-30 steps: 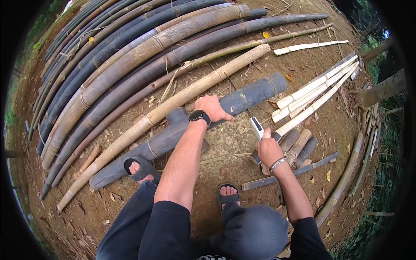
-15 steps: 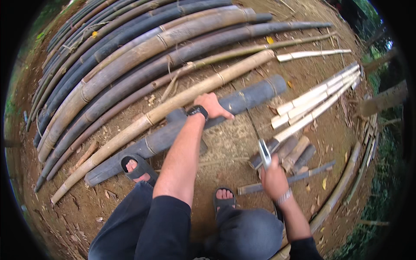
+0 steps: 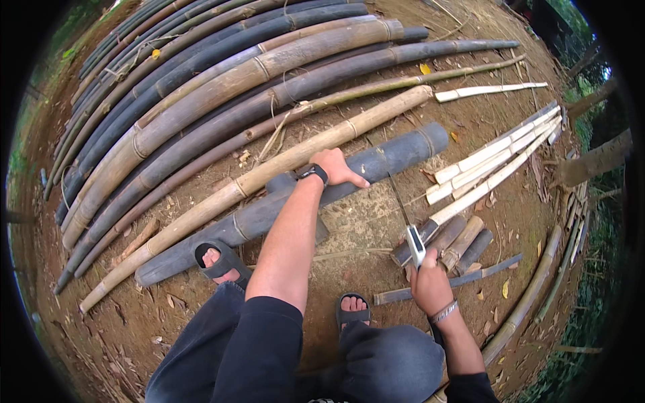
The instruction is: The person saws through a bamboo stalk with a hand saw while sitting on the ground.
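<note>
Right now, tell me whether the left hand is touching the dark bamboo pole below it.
Touching: the head view shows the left hand laid over the dark bamboo pole, no gap between.

The dark bamboo pole looks smooth and matt, the saw blade metallic, the jeans faded denim, the earth ground rough.
</note>
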### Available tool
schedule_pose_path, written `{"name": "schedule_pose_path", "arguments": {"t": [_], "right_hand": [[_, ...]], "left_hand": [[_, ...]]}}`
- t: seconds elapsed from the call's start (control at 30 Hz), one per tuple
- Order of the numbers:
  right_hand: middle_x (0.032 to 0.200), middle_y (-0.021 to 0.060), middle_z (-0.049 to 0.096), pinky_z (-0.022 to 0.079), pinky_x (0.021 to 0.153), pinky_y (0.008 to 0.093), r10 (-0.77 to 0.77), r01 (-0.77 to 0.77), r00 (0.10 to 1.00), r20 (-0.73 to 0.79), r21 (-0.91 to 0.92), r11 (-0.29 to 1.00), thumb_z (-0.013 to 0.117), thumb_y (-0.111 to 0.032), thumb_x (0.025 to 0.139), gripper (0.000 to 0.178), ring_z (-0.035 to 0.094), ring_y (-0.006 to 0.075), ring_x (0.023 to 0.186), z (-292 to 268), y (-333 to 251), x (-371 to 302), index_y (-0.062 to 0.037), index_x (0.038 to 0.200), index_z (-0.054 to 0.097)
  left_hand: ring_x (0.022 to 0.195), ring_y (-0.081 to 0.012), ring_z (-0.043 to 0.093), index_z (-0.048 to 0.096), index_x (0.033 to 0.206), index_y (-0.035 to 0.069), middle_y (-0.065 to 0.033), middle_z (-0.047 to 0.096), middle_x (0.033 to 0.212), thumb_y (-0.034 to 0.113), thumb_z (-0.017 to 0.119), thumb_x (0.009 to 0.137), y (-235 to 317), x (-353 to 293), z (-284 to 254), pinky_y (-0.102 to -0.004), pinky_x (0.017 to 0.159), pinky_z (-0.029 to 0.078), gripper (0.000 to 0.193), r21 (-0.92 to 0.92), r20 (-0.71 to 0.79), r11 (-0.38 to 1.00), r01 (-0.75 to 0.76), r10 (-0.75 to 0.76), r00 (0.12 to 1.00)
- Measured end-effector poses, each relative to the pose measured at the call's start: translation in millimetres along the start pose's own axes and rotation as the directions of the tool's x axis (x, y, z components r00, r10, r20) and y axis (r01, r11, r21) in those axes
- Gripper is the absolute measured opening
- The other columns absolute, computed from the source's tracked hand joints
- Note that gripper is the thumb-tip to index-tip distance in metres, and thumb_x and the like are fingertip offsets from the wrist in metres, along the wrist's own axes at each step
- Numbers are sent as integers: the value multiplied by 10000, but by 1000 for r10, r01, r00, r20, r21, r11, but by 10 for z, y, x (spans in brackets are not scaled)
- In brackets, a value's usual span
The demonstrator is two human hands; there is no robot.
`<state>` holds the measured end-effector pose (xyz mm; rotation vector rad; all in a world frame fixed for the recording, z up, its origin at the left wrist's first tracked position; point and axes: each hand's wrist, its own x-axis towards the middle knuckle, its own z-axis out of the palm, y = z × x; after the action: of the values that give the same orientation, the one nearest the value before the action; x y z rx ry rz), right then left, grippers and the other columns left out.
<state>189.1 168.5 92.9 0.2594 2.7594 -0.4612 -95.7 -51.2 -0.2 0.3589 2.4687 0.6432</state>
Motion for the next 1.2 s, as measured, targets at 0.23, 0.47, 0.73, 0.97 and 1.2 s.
{"name": "schedule_pose_path", "arguments": {"t": [0.23, 0.47, 0.73, 0.97, 1.2], "right_hand": [[799, 350, 668, 543, 654, 600, -51, 52, 998, -34, 32, 998, 545, -117, 980, 448, 679, 522, 751, 76, -98, 309, 172, 1264, 354], [758, 311, 683, 566, 647, 572, -65, 65, 993, -94, -2, 998, 554, -207, 1004, 496, 695, 495, 730, 306, 80, 606, 146, 1289, 354], [795, 358, 671, 537, 703, 627, -12, 23, 998, -65, 166, 986, 575, -312, 1020, 532, 677, 539, 780, 417, 154, 266, 92, 1291, 359], [800, 372, 663, 542, 710, 617, 12, -13, 1000, 8, 102, 995, 542, -277, 1031, 495, 680, 542, 791, 45, 240, -224, 105, 1299, 375], [828, 359, 678, 560, 721, 590, -3, 2, 1000, 4, 65, 998, 568, -251, 1017, 538, 683, 544, 808, -32, 79, -102, 182, 1272, 377]], "left_hand": [[1022, -361, 724, 758, 1046, -62, -254, 742, 1115, 732, 869, 453, -83, 35, 30, -417, 913, 563, 997, -54, -29, 999, -10, 8, 1000], [998, -343, 732, 757, 1112, -40, -244, 749, 1092, 760, 857, 476, 43, 1, 103, -411, 910, 561, 1027, -32, -27, 999, -34, 33, 999], [1100, -366, 709, 680, 1276, 2, -228, 736, 1176, 768, 831, 515, 260, -517, 232, -433, 967, 551, 1091, 161, -111, 987, 6, 12, 994], [1015, -348, 727, 687, 1147, 2, -201, 756, 1059, 729, 833, 569, 406, -633, 338, -435, 891, 573, 940, 216, -219, 975, 47, 1, 976], [941, -333, 741, 673, 1110, -12, -183, 762, 994, 650, 834, 604, 338, -530, 362, -430, 831, 591, 848, 194, -322, 981, 14, 50, 945]]}}
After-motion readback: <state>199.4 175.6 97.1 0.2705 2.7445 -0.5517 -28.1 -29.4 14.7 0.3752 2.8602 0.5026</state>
